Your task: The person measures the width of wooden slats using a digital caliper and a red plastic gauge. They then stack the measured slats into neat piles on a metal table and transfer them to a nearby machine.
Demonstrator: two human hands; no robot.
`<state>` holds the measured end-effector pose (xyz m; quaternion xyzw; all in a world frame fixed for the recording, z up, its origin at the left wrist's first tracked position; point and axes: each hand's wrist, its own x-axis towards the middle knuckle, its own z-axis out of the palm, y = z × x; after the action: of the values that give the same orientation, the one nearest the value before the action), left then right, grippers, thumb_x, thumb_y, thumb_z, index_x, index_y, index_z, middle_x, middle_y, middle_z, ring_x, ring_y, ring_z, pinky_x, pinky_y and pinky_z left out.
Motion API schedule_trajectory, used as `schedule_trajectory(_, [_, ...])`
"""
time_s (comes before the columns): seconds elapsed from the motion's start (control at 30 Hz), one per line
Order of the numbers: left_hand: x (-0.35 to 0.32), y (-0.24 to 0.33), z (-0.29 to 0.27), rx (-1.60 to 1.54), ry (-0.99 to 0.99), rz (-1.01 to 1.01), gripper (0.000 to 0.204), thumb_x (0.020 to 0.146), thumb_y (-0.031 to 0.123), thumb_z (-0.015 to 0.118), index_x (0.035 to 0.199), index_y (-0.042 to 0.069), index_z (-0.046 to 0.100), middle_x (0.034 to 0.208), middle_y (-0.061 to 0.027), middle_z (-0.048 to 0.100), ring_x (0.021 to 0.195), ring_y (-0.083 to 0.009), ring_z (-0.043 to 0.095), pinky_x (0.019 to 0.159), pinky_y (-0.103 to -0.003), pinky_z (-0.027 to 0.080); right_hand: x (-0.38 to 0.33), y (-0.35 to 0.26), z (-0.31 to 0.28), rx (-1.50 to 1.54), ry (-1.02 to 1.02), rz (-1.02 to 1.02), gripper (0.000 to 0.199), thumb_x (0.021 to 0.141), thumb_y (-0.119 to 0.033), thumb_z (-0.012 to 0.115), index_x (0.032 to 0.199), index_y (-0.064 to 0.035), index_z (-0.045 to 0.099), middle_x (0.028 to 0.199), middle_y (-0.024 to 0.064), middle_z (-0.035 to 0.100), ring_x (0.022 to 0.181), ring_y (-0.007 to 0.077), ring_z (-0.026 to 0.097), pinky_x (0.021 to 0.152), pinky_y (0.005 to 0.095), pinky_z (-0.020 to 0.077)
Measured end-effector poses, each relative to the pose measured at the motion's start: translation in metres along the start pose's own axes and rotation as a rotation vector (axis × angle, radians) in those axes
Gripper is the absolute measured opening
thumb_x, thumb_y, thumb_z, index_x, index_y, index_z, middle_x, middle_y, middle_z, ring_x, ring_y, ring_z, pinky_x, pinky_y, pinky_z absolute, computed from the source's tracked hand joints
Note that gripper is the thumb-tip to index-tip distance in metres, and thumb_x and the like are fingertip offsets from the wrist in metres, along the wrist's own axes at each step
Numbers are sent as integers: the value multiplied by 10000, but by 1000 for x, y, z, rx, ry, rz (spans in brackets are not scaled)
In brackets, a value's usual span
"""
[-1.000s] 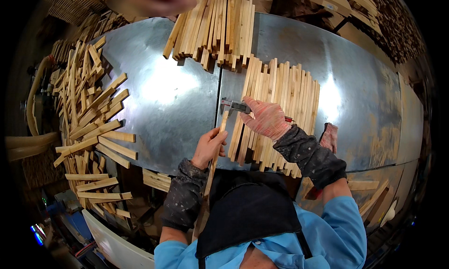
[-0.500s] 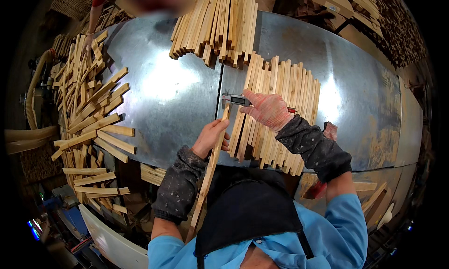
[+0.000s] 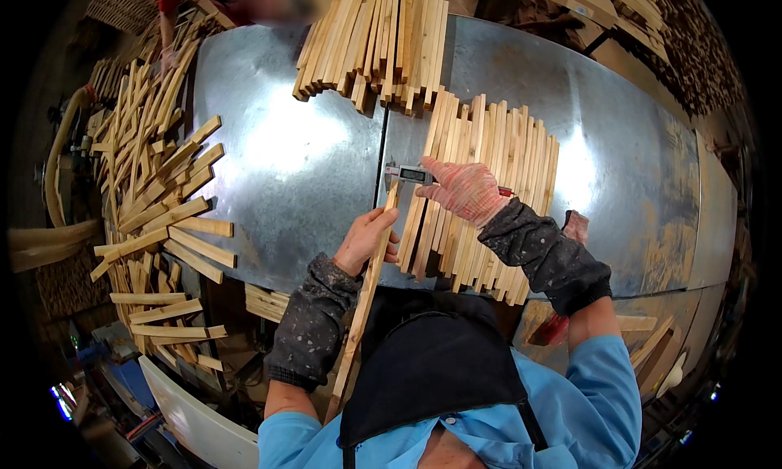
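Note:
My bare left hand [image 3: 368, 239] is closed round a long wooden strip [image 3: 364, 308], whose lower end reaches down past my forearm. Its upper end meets the jaws of a digital caliper [image 3: 413, 175]. In a knitted pinkish glove, my right hand [image 3: 466, 192] grips the caliper by its body, just right of the small display. Beneath that hand lies a row of wooden strips [image 3: 509, 224], set side by side on the metal table [image 3: 277, 200]. Whether the jaws touch the strip is too small to tell.
A second stack of strips [image 3: 371, 41] sits at the far edge. Loose strips [image 3: 163, 208] lie jumbled along the left, where a co-worker's hand [image 3: 169, 60] reaches in. A glove [image 3: 576, 227] lies beyond my right forearm; a ribbed hose [image 3: 61, 155] hangs far left.
The co-worker at the far left has shifted, and some strips beside that hand have moved. My hands, the caliper and the held strip stay nearly the same.

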<state>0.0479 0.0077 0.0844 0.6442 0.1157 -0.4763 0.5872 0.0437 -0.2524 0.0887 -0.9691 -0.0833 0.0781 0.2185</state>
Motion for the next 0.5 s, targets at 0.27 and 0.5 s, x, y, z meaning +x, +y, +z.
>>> schedule_trajectory(0.27, [-1, 2, 3, -11, 27, 9, 620, 1055, 446, 632, 1462, -8, 522, 880, -60, 609, 625, -144, 635, 576, -331, 608, -3, 3, 7, 72, 53, 9, 537, 946, -542, 707, 1244, -105, 619, 869, 132, 745, 817, 339, 746, 669, 442, 574])
schedule_trajectory(0.5, [6, 0, 3, 8, 28, 2, 671, 1059, 434, 630, 1550, 7, 469, 852, -42, 603, 609, -135, 627, 558, -319, 593, -11, 8, 18, 93, 169, -2, 543, 953, -512, 708, 1293, -94, 637, 907, 115, 752, 818, 318, 748, 665, 425, 586])
